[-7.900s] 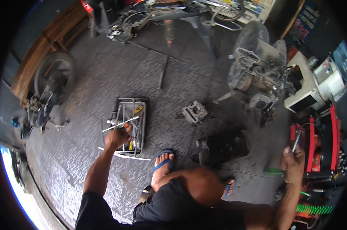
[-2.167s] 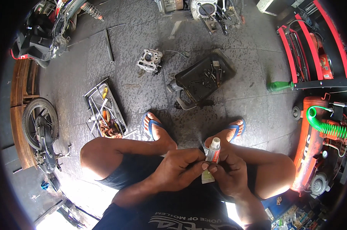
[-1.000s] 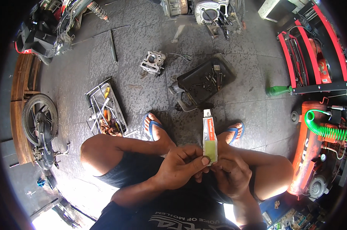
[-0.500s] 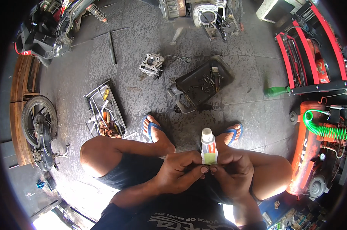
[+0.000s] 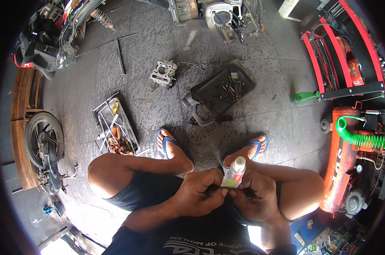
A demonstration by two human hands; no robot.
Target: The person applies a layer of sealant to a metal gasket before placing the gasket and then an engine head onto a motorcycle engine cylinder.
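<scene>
- A small tube (image 5: pixel 232 177), white with orange-red and light green, is in the air on the person's side of the black tray (image 5: pixel 220 78), its pale cap (image 5: pixel 239 162) tilted up and away from the body.
- The left grip (image 5: pixel 200 193), thumb against forefinger, pinches the tube's tail end from the left, nearer the person than the black tray.
- The right grip (image 5: pixel 257 195) pinches the same end from the right; its curled fingers hide part of the tube.
- The tube looks light and soft, likely to give under pressure and perhaps slick if anything leaks. The flat tail seems the best hold; squeezing the middle could push out the contents.
- Inside the black tray are a brush (image 5: pixel 234 76) and small metal pieces (image 5: pixel 222 90).
- Left of the black tray, on the floor (image 5: pixel 145 89), sits a metal block (image 5: pixel 163 74); a metal rack (image 5: pixel 131 127) of tools lies farther left and nearer the person.
- Right of the black tray, a green bottle (image 5: pixel 305 97) lies beside a red-and-black shelf (image 5: pixel 336 53).
</scene>
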